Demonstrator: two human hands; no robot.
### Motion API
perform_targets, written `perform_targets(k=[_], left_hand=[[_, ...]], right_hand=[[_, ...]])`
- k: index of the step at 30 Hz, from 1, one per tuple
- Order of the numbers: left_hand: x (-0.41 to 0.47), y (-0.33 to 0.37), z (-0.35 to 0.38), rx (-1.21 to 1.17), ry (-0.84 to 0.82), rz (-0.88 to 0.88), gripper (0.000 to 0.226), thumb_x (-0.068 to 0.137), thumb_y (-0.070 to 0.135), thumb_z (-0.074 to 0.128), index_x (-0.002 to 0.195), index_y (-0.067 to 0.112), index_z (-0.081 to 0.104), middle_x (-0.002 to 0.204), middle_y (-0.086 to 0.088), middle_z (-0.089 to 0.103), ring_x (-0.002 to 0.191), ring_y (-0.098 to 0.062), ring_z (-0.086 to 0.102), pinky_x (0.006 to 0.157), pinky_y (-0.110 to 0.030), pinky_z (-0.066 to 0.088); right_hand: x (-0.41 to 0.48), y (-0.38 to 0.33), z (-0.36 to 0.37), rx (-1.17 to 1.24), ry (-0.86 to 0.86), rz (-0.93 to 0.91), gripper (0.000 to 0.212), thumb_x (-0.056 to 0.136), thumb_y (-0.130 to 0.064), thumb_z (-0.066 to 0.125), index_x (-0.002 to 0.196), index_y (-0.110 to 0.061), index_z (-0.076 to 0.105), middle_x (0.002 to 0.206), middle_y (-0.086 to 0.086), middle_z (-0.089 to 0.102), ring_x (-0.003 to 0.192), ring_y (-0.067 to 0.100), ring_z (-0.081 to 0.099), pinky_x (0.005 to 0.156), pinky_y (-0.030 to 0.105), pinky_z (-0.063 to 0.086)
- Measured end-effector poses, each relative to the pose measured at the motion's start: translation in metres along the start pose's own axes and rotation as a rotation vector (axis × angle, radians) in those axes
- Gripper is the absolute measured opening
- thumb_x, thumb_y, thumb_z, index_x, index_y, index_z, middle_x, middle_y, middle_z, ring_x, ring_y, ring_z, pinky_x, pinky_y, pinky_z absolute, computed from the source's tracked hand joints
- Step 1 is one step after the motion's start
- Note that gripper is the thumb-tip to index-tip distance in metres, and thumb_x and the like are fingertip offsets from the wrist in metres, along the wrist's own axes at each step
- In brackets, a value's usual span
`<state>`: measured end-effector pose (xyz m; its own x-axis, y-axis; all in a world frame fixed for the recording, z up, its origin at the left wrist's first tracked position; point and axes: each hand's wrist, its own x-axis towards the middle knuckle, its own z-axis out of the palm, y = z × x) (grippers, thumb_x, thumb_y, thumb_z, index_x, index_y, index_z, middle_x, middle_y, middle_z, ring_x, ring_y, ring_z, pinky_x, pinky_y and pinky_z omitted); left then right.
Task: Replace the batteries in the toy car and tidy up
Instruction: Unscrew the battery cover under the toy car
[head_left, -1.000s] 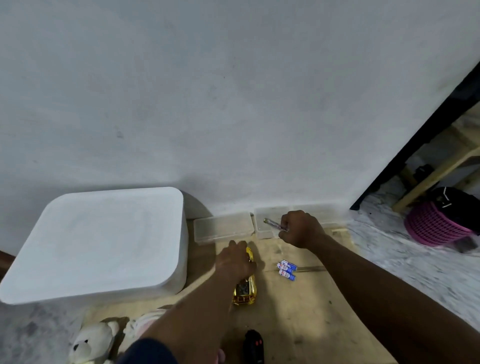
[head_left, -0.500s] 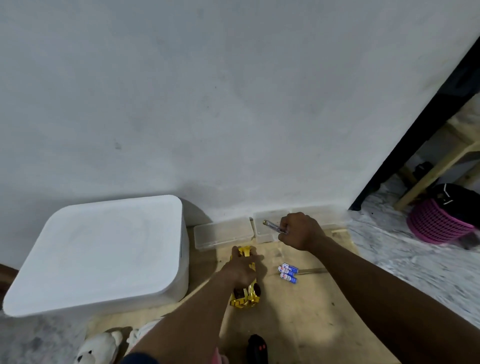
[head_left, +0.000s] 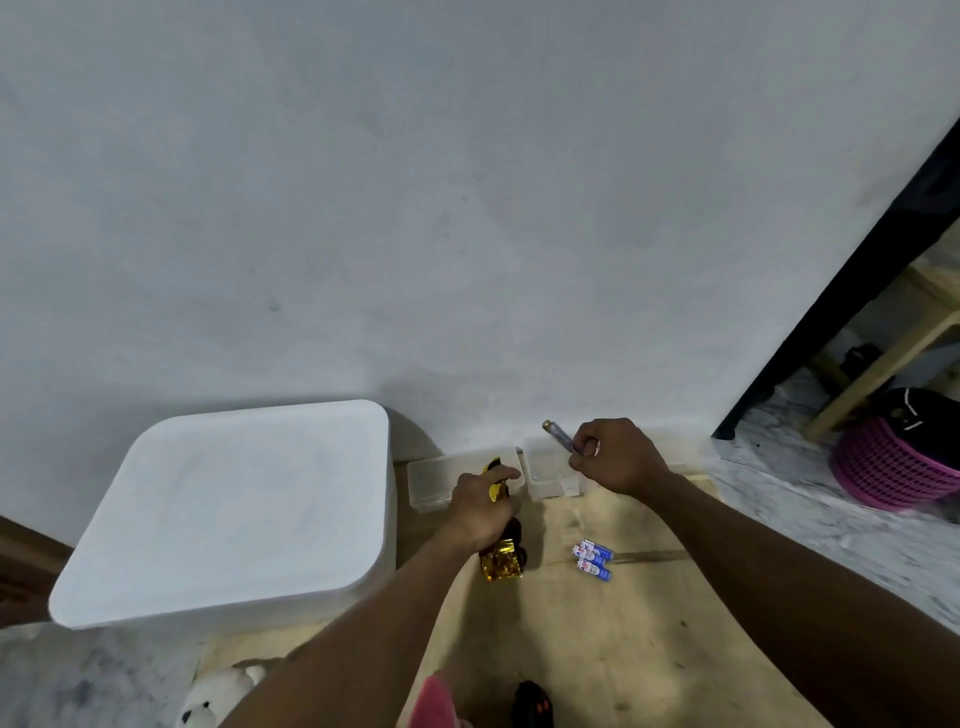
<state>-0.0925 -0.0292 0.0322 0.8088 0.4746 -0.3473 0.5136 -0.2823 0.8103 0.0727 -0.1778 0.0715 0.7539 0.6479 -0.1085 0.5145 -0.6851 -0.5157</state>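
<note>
My left hand (head_left: 480, 506) grips a shiny gold toy car (head_left: 501, 558), which is lifted and tipped so its wheels show. To the right, my right hand (head_left: 615, 460) is closed around a small screwdriver (head_left: 558, 435) whose tip points up and left over a clear box. Three blue and white batteries (head_left: 593, 558) lie together on the wooden board (head_left: 623, 649), right of the car. A black remote control (head_left: 531, 704) sits at the bottom edge, partly cut off.
A large white lidded bin (head_left: 234, 509) stands at the left. Two small clear plastic boxes (head_left: 431, 480) (head_left: 548, 470) line the white wall. A white teddy bear (head_left: 218, 696) and a pink item (head_left: 434, 701) lie at the bottom. A pink basket (head_left: 893, 467) stands far right.
My left hand closed on the gold car, lifted it off the board and turned it over. My right hand stayed near the clear boxes with the screwdriver, tilting it upward.
</note>
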Motion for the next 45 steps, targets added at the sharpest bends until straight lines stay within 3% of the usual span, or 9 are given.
perform_targets(k=[4, 10, 13, 19, 22, 26, 31, 39, 45], left_hand=[[0.000, 0.004, -0.001, -0.039, 0.031, 0.003, 0.032, 0.093, 0.013, 0.054, 0.118, 0.029, 0.066, 0.120, -0.012, 0.061, 0.103, -0.027, 0.059, 0.081, -0.032, 0.054], [0.000, -0.001, -0.004, 0.280, -0.020, 0.108, 0.028, 0.099, 0.025, 0.046, 0.116, 0.036, 0.064, 0.119, -0.008, 0.053, 0.108, -0.030, 0.053, 0.094, -0.037, 0.049], [0.001, -0.003, -0.006, 0.296, -0.042, 0.155, 0.031, 0.100, 0.022, 0.043, 0.111, 0.034, 0.070, 0.118, -0.007, 0.051, 0.109, -0.027, 0.051, 0.092, -0.033, 0.045], [0.000, 0.006, -0.006, 0.147, -0.040, 0.187, 0.023, 0.097, 0.017, 0.044, 0.107, 0.031, 0.059, 0.117, -0.006, 0.051, 0.106, -0.025, 0.051, 0.089, -0.036, 0.045], [-0.001, 0.010, -0.004, 0.041, 0.001, 0.197, 0.022, 0.096, 0.014, 0.045, 0.105, 0.030, 0.058, 0.123, -0.004, 0.053, 0.109, -0.023, 0.050, 0.080, -0.025, 0.042], [-0.001, 0.010, -0.005, 0.034, 0.029, 0.211, 0.025, 0.096, 0.014, 0.047, 0.106, 0.033, 0.059, 0.127, 0.000, 0.054, 0.111, -0.022, 0.052, 0.093, -0.037, 0.046], [0.000, 0.007, -0.008, 0.064, 0.031, 0.261, 0.032, 0.097, 0.011, 0.044, 0.118, 0.029, 0.059, 0.124, -0.002, 0.048, 0.108, -0.018, 0.048, 0.079, -0.020, 0.038], [0.000, 0.003, -0.009, 0.115, 0.086, 0.345, 0.039, 0.085, 0.023, 0.038, 0.118, 0.028, 0.058, 0.117, -0.002, 0.052, 0.101, -0.020, 0.052, 0.082, -0.025, 0.037], [-0.002, 0.019, -0.010, -0.271, 0.046, 0.192, 0.031, 0.075, 0.022, 0.049, 0.102, 0.035, 0.055, 0.120, -0.003, 0.052, 0.109, -0.026, 0.054, 0.087, -0.038, 0.051]], right_hand=[[0.003, -0.004, -0.002, 0.069, 0.032, 0.003, 0.010, 0.073, -0.025, 0.075, 0.082, -0.020, 0.074, 0.077, -0.005, 0.069, 0.075, 0.016, 0.064, 0.067, 0.032, 0.051], [0.005, -0.011, -0.004, 0.160, 0.051, -0.028, 0.006, 0.071, -0.022, 0.074, 0.078, -0.022, 0.073, 0.072, -0.007, 0.069, 0.073, 0.014, 0.064, 0.070, 0.034, 0.052], [0.006, -0.019, -0.004, 0.247, 0.089, -0.023, 0.007, 0.071, -0.015, 0.074, 0.075, -0.021, 0.073, 0.069, -0.004, 0.069, 0.070, 0.013, 0.064, 0.067, 0.028, 0.048], [0.005, -0.039, -0.008, 0.567, 0.090, 0.002, 0.010, 0.078, -0.007, 0.073, 0.086, -0.012, 0.074, 0.081, 0.008, 0.071, 0.068, 0.020, 0.070, 0.054, 0.028, 0.055], [0.003, -0.043, -0.010, 0.640, 0.079, -0.031, 0.023, 0.081, -0.003, 0.070, 0.100, -0.016, 0.070, 0.084, 0.013, 0.068, 0.070, 0.025, 0.072, 0.055, 0.032, 0.058], [0.001, -0.041, -0.014, 0.653, 0.098, -0.090, 0.037, 0.084, 0.001, 0.067, 0.117, -0.017, 0.063, 0.078, 0.010, 0.066, 0.069, 0.023, 0.072, 0.056, 0.037, 0.060], [-0.005, -0.036, -0.019, 0.666, 0.118, -0.152, 0.037, 0.085, 0.002, 0.067, 0.118, -0.013, 0.063, 0.088, 0.017, 0.065, 0.070, 0.029, 0.072, 0.057, 0.041, 0.060], [-0.008, -0.043, -0.023, 0.704, 0.132, -0.231, 0.037, 0.085, 0.005, 0.068, 0.118, -0.011, 0.063, 0.089, 0.019, 0.066, 0.070, 0.025, 0.071, 0.057, 0.036, 0.059], [-0.009, -0.046, -0.022, 0.690, 0.148, -0.257, 0.038, 0.084, 0.002, 0.070, 0.118, -0.014, 0.064, 0.090, 0.016, 0.066, 0.071, 0.023, 0.070, 0.058, 0.036, 0.059]])
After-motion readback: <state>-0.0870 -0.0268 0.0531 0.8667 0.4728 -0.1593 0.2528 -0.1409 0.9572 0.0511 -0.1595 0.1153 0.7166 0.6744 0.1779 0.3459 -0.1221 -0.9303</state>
